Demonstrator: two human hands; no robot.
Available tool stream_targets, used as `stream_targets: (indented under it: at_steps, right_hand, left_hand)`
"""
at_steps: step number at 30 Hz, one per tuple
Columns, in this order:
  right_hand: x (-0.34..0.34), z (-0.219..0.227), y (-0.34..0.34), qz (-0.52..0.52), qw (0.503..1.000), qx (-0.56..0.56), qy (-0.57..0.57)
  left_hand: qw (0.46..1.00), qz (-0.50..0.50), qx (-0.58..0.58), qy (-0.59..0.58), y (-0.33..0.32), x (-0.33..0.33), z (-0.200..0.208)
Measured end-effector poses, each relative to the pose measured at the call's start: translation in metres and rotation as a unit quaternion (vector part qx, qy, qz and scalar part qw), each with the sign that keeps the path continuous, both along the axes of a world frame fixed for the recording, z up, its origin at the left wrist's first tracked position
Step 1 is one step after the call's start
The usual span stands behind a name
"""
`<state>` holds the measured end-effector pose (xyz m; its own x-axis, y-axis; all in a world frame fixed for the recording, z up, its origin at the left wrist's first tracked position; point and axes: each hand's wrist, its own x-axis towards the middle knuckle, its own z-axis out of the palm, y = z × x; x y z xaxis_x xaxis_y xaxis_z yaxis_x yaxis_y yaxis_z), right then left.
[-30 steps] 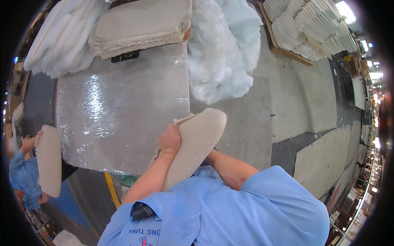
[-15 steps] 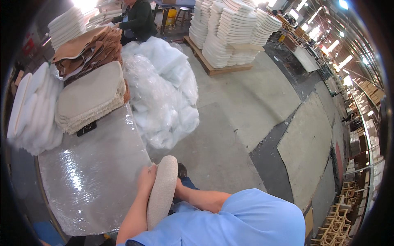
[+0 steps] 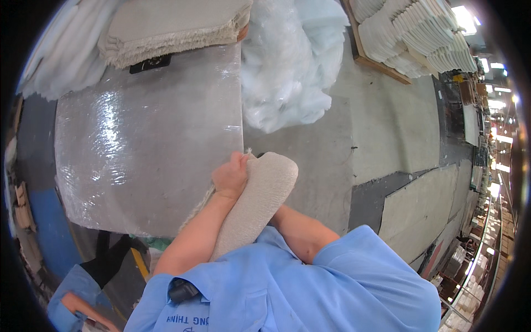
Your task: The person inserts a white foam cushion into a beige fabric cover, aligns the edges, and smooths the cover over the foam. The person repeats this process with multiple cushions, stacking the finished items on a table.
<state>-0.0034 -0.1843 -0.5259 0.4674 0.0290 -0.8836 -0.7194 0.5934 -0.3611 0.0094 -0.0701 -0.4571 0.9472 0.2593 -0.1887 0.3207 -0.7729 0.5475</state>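
Observation:
A beige cushion [image 3: 260,191], covered in knitted-looking fabric with a loose frayed edge, is held upright against my body. My left hand [image 3: 231,174] is closed on the fabric's edge at the cushion's upper left side, near the corner of the plastic-wrapped table. My right forearm [image 3: 304,229] reaches in behind the cushion from the right. The cushion hides the right hand and its fingers.
The table [image 3: 166,138] is covered in shiny clear plastic. On its far side lie stacked beige fabric pieces [image 3: 171,25] and white padding [image 3: 69,50]. Bagged white wadding [image 3: 287,66] stands beyond. White pads [image 3: 409,33] sit on a pallet. Another person's arm [image 3: 83,310] shows lower left.
My view has turned down and toward the table. The cushion has tilted so more of its broad fabric face shows. My left hand still grips the fabric edge.

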Motion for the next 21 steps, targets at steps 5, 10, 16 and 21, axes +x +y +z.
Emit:
stream_targets:
  at_steps: [5,10,16,21]
  right_hand:
    - [0.02,-0.005,0.005,0.009,1.0,0.006,-0.019]
    - [0.007,-0.001,-0.006,0.027,0.999,0.016,-0.025]
    - [0.001,0.007,-0.009,0.032,0.999,0.014,-0.033]
    - [-0.008,0.004,-0.012,0.039,0.999,0.001,-0.028]
  left_hand:
    - [1.0,-0.005,0.004,-0.003,0.003,0.014,0.003]
    - [0.997,-0.024,-0.034,0.07,0.011,0.013,0.03]
    - [0.979,-0.038,-0.082,0.182,0.059,-0.064,0.038]
    - [0.993,0.0,-0.009,0.115,0.056,-0.08,0.038]
